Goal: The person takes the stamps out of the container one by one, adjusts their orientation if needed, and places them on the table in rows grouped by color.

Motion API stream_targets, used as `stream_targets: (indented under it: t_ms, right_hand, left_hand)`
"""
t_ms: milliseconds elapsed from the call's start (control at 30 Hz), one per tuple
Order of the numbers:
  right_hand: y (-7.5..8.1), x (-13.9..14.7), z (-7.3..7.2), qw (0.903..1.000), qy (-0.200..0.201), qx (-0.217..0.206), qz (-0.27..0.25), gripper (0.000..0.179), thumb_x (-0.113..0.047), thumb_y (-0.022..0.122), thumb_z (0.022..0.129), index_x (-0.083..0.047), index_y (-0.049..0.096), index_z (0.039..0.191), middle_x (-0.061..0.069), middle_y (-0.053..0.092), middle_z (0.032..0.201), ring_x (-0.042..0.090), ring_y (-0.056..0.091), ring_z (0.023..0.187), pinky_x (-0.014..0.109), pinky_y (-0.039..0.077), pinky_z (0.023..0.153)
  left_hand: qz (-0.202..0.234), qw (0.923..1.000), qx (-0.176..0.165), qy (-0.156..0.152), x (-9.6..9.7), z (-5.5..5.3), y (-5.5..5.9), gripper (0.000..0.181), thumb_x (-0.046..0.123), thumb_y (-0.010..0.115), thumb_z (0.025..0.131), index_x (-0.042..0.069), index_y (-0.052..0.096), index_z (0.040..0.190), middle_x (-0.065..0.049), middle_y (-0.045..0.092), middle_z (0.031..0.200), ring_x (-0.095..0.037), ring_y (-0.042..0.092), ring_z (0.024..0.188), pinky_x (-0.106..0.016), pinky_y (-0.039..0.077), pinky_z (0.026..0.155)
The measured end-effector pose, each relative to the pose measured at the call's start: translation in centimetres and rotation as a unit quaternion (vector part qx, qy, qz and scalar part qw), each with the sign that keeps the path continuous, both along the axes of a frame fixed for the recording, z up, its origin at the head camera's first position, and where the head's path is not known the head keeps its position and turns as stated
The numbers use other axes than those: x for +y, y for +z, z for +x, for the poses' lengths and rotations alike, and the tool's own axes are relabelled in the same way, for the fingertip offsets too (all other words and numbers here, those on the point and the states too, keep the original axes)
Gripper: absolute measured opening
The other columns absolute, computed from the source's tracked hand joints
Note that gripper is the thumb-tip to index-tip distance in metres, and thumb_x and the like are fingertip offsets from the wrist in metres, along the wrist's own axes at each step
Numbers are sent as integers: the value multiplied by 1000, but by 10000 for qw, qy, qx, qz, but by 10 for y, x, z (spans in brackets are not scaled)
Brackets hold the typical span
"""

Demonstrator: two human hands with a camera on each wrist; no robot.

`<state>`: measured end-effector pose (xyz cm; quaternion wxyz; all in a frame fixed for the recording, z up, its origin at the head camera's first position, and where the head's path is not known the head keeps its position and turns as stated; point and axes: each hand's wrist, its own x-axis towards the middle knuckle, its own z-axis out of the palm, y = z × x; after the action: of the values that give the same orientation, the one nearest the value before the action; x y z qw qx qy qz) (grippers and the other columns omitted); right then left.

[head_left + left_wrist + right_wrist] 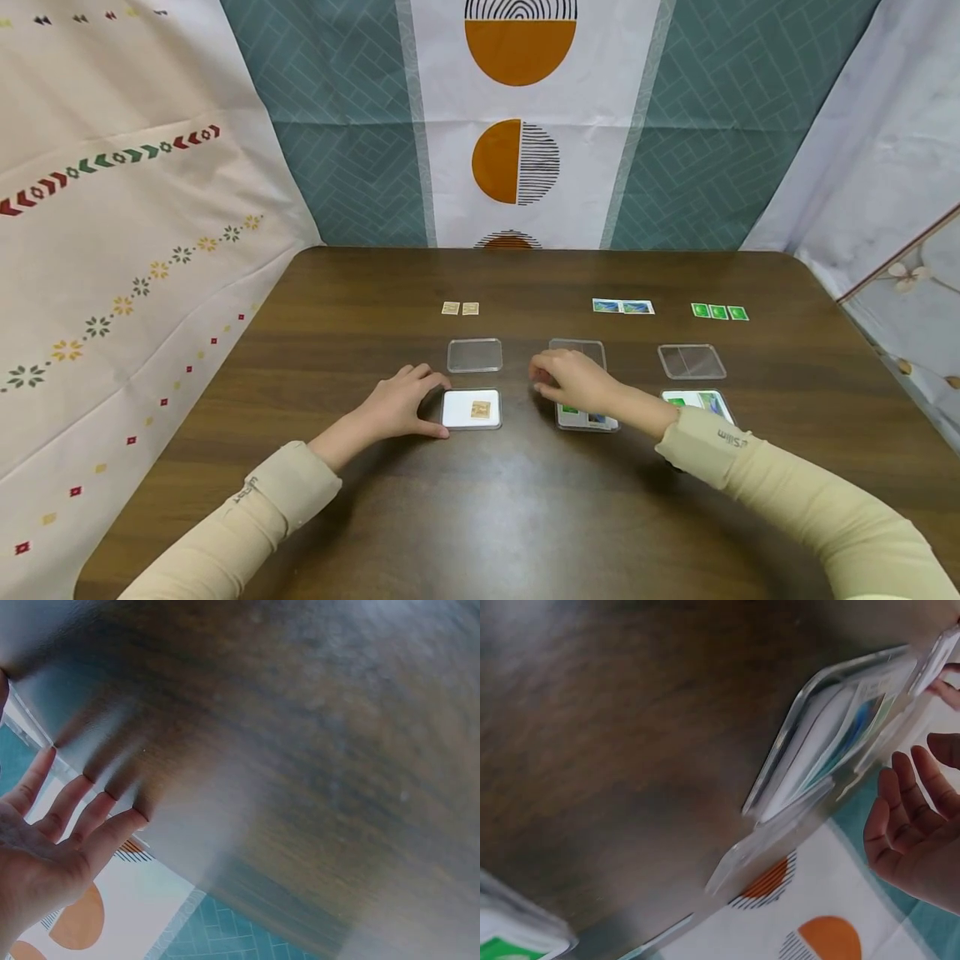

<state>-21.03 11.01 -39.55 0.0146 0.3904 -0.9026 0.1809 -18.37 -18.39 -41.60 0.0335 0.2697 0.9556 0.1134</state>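
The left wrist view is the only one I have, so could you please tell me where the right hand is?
Observer: In the head view, the right hand partly covers the middle clear lid.
Operator: Thank you; and what lies on the white case beside the left hand, if anything?
Observer: One small tan card shows on its white surface.
Operator: Are there others like it, please?
Observer: Yes, two more tan cards lie beyond the leftmost clear lid.
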Motion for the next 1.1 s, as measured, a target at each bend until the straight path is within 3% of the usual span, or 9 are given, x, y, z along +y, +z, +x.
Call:
stream_targets:
  t_ms: [633,1100]
  right_hand:
    - [1,-38,2,9981,259,-561,86,13,-15,69,85,-8,66,95,1,63,85,12,53,74,21,44,65]
    - [1,-56,9,9971,326,-623,296,19,-20,71,82,-8,65,95,1,58,80,10,48,73,23,40,64]
  left_hand:
    - [19,10000,13,-15,0,1,1,63,51,80,65,20,58,116,-2,57,105,-25,54,97,-47,51,69]
    - [-2,10000,31,-45,-1,0,1,64,52,79,66,19,58,117,-3,57,105,-26,55,98,-46,51,69]
